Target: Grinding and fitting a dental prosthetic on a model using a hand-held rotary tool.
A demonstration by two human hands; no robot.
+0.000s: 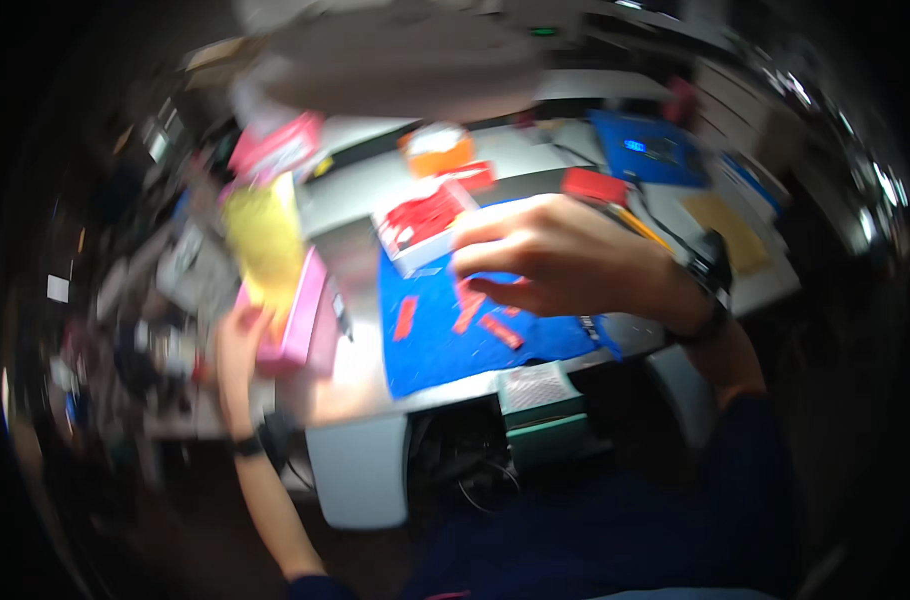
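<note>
Blue mat [445,345], the broadest thing under the hands, is spread on the near part of the white table [360,470], and its front edge lies close to the table's front edge. Small red strips [405,317] are scattered over the mat, several of them just beneath the right hand's fingertips. A white tray of red pieces [422,222] is set at the mat's far left corner, just beyond the right hand [555,262]. That hand is held low over the mat with its fingers [495,292] curled downward toward the strips; whether a strip is pinched or only touched cannot be told through the motion blur. A dark watch [710,275] is worn on the right wrist.

To the left of the mat, a pink box [300,320] is gripped from below by the left hand [240,340], the fingers being closed around its lower end. A yellow sheet [265,240] stands tilted against the box and rises above it; it seems to be held together with the box, though this is blurred. A dark band [250,445] is seen on the left wrist.

Farther back, a second blue pad [647,148] lies at the right, and a small orange box [438,150] sits behind the tray.
</note>
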